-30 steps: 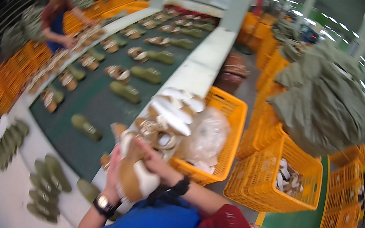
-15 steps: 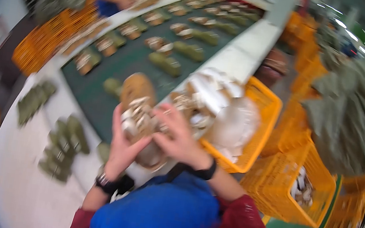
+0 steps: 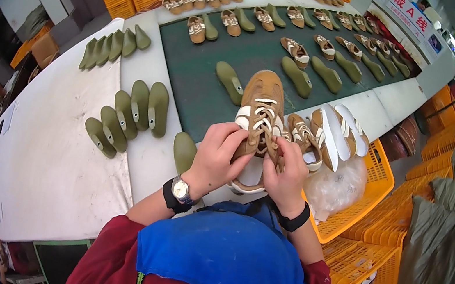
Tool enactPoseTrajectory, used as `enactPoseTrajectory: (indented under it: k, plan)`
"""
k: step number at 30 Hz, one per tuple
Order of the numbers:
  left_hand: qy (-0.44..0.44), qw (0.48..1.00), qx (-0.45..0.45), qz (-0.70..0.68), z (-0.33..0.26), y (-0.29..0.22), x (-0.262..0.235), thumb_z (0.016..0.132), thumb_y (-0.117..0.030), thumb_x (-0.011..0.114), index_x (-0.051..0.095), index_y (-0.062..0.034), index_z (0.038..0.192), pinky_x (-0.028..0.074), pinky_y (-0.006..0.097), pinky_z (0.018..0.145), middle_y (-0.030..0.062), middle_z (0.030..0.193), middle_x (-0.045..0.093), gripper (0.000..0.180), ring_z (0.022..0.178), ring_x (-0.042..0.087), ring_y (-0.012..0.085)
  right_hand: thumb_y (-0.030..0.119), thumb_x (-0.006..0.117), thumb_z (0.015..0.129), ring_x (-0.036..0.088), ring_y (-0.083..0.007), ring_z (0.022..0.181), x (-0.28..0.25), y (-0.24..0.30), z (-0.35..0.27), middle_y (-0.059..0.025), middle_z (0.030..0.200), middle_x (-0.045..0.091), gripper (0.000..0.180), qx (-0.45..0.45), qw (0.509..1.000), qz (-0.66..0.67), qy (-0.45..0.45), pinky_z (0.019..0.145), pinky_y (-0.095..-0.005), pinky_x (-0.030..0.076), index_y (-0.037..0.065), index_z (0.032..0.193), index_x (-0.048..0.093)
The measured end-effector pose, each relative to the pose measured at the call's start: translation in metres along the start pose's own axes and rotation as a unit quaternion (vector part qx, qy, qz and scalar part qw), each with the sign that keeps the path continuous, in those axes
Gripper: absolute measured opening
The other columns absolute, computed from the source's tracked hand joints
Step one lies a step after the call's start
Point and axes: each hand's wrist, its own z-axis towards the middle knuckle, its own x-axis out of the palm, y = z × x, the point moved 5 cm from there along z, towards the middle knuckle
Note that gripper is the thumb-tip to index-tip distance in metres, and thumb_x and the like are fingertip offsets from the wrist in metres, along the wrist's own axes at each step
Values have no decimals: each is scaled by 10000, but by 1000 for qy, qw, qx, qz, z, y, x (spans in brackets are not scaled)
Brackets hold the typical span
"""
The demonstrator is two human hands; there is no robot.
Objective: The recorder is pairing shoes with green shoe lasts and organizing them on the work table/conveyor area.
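Note:
A tan shoe upper (image 3: 263, 97) with white laces and white trim is held up over the near edge of the dark green conveyor belt (image 3: 200, 85). My left hand (image 3: 218, 159) grips its left side and pinches the laces. On the other side my right hand (image 3: 287, 175) holds the shoe and the lace ends. Both wrists wear black bands, and the left one carries a watch. More tan uppers (image 3: 323, 134) lie just right of the held shoe, on top of an orange crate (image 3: 371, 181).
Olive green shoe lasts (image 3: 132, 110) lie in groups on the white table (image 3: 55, 151) at left, and one last (image 3: 183, 152) sits by my left hand. Rows of lasts and uppers run along the belt. Orange crates stack at right and far left. Another person's hands work at the belt's far end.
The view has swung left and down. The shoe has come in closer to my body, and both hands now work at its laces instead of holding its sides.

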Motion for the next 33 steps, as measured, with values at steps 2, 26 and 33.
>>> enactPoseTrajectory:
  k: [2, 26, 33]
  plan:
    - [-18, 999, 13, -33, -1, 2, -1, 695, -31, 721, 595, 8, 1004, 488, 354, 748, 147, 1011, 592, 335, 901, 588, 301, -11, 591, 728, 609, -284, 713, 2, -2, 0, -129, 833, 587, 352, 17, 1000, -1, -12, 651, -335, 501, -1, 1079, 566]
    - [165, 985, 3, 58, 9, 34, -10, 577, -103, 801, 504, -77, 1176, 348, 455, 987, 173, 1283, 380, 670, 1197, 360, 418, 196, 762, 686, 606, -240, 727, 40, 33, -1, -71, 891, 563, 299, -146, 953, -23, 263, 607, -319, 499, 73, 904, 597]
    - [34, 994, -88, -49, 14, 71, -17, 734, -58, 638, 559, -23, 1017, 537, 313, 651, 127, 890, 648, 296, 745, 658, 255, 208, 747, 711, 596, -250, 713, 34, 28, 12, -75, 844, 561, 290, -106, 953, 2, 284, 595, -345, 476, 63, 905, 588]
